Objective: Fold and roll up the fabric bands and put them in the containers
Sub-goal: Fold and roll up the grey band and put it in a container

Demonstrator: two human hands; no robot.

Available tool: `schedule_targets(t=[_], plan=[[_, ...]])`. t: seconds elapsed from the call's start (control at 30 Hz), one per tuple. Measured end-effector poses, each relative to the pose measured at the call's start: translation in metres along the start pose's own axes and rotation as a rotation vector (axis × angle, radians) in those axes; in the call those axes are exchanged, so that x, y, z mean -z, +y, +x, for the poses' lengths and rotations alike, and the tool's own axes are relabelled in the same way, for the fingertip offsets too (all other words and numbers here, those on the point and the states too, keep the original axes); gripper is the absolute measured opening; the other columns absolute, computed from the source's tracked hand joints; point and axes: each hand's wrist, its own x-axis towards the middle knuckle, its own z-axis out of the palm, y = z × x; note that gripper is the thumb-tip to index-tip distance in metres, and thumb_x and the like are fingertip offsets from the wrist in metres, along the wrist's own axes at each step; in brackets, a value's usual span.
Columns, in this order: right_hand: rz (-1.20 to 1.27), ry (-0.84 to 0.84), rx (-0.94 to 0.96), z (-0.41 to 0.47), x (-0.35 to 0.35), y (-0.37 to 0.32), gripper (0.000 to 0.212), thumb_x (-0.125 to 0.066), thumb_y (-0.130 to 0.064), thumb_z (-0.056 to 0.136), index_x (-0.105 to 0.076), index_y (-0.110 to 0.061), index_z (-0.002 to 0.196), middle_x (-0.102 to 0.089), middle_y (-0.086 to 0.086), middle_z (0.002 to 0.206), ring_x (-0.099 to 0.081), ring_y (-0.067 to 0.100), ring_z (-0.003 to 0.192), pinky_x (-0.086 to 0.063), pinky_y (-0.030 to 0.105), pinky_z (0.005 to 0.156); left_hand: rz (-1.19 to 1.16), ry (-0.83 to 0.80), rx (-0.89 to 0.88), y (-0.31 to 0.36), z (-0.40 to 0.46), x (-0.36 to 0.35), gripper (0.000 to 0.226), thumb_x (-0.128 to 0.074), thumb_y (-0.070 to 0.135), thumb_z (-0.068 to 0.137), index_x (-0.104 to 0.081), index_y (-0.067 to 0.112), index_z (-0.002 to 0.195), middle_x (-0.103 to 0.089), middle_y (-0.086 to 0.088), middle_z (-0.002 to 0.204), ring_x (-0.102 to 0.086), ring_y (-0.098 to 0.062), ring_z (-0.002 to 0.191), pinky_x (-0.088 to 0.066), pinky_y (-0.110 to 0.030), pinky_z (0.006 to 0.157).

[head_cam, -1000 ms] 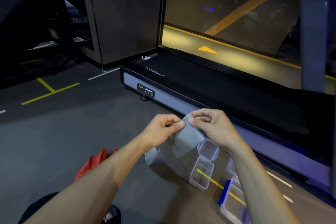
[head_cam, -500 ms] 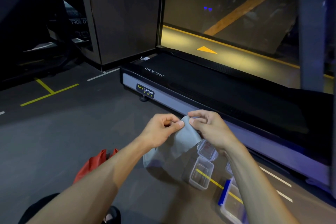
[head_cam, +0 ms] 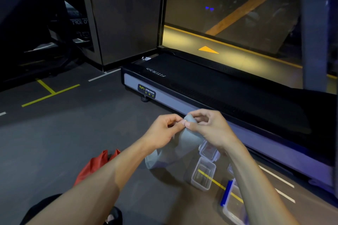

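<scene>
A grey fabric band (head_cam: 184, 142) hangs in the air between my hands, its lower loop drooping toward the floor. My left hand (head_cam: 162, 131) pinches its top edge with thumb and forefinger. My right hand (head_cam: 210, 128) pinches the same top end, which is curled into a small roll at my fingertips. Below the band stand clear plastic containers: an open one (head_cam: 202, 175) on a yellow floor line, and one (head_cam: 209, 151) partly hidden under my right wrist. A red band (head_cam: 95, 164) lies on the floor under my left forearm.
A treadmill (head_cam: 201, 86) runs along the floor just beyond my hands. A larger clear container with a blue clip (head_cam: 231, 204) sits at the lower right, partly behind my right forearm. A dark pillar (head_cam: 126, 16) and a glass wall stand behind.
The top end of the grey band has been curled over into a small roll. My hands have drawn closer together, and the hanging part has become shorter and narrower.
</scene>
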Motion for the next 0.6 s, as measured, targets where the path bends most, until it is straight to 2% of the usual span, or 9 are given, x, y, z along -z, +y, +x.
schedule_targets(t=[0.17, 0.23, 0.3, 0.4, 0.5, 0.6], plan=[[-0.04, 0.037, 0.025, 0.0013, 0.0042, -0.001, 0.021, -0.088, -0.018, 0.077, -0.078, -0.026, 0.093, -0.077, 0.005, 0.095, -0.075, 0.027, 0.091, -0.061, 0.046, 0.085, -0.078, -0.021, 0.041, -0.0016, -0.0014, 0.0018, 0.019, -0.066, 0.03, 0.098, -0.075, 0.03, 0.082, -0.063, -0.01, 0.079, -0.051, -0.022, 0.074, -0.039, -0.04, 0.069], [-0.052, 0.052, 0.032, 0.0011, 0.0069, -0.0029, 0.022, -0.089, -0.018, 0.077, -0.077, -0.026, 0.094, -0.076, 0.005, 0.095, -0.074, 0.025, 0.089, -0.061, 0.044, 0.083, -0.124, 0.002, 0.062, 0.0013, -0.0013, 0.0026, 0.015, -0.073, 0.039, 0.091, -0.077, 0.026, 0.084, -0.066, -0.016, 0.082, -0.054, -0.024, 0.076, -0.041, -0.042, 0.072], [-0.042, 0.054, 0.033, 0.0007, 0.0078, -0.0042, 0.023, -0.089, -0.018, 0.077, -0.077, -0.026, 0.095, -0.076, 0.005, 0.095, -0.075, 0.024, 0.087, -0.062, 0.042, 0.082, -0.169, 0.029, 0.082, 0.003, -0.0009, 0.003, 0.024, -0.078, 0.046, 0.083, -0.079, 0.022, 0.085, -0.072, -0.019, 0.085, -0.059, -0.025, 0.077, -0.044, -0.042, 0.073], [0.032, 0.015, 0.019, -0.0015, 0.0048, -0.0069, 0.021, -0.088, -0.015, 0.078, -0.077, -0.023, 0.095, -0.077, 0.0, 0.086, -0.075, 0.017, 0.077, -0.061, 0.036, 0.077, -0.189, 0.046, 0.092, 0.0039, -0.0005, 0.004, 0.018, -0.075, 0.036, 0.082, -0.078, 0.018, 0.085, -0.076, -0.008, 0.081, -0.067, -0.016, 0.073, -0.05, -0.031, 0.068], [0.082, -0.016, 0.011, -0.0033, 0.0005, -0.0091, 0.017, -0.086, -0.015, 0.081, -0.078, -0.022, 0.095, -0.075, -0.003, 0.077, -0.072, 0.012, 0.073, -0.057, 0.031, 0.075, -0.177, 0.052, 0.092, 0.0056, -0.0009, 0.0045, 0.009, -0.072, 0.018, 0.092, -0.076, 0.013, 0.087, -0.075, 0.002, 0.072, -0.065, -0.003, 0.062, -0.046, -0.014, 0.056], [0.086, -0.011, -0.002, -0.003, -0.0004, -0.0093, 0.017, -0.084, -0.015, 0.084, -0.075, -0.02, 0.098, -0.077, 0.004, 0.082, -0.073, 0.013, 0.075, -0.057, 0.03, 0.076, -0.144, 0.053, 0.084, 0.0028, -0.0012, 0.0043, 0.01, -0.071, 0.019, 0.094, -0.075, 0.017, 0.086, -0.072, 0.005, 0.069, -0.059, -0.003, 0.059, -0.041, -0.015, 0.054]])
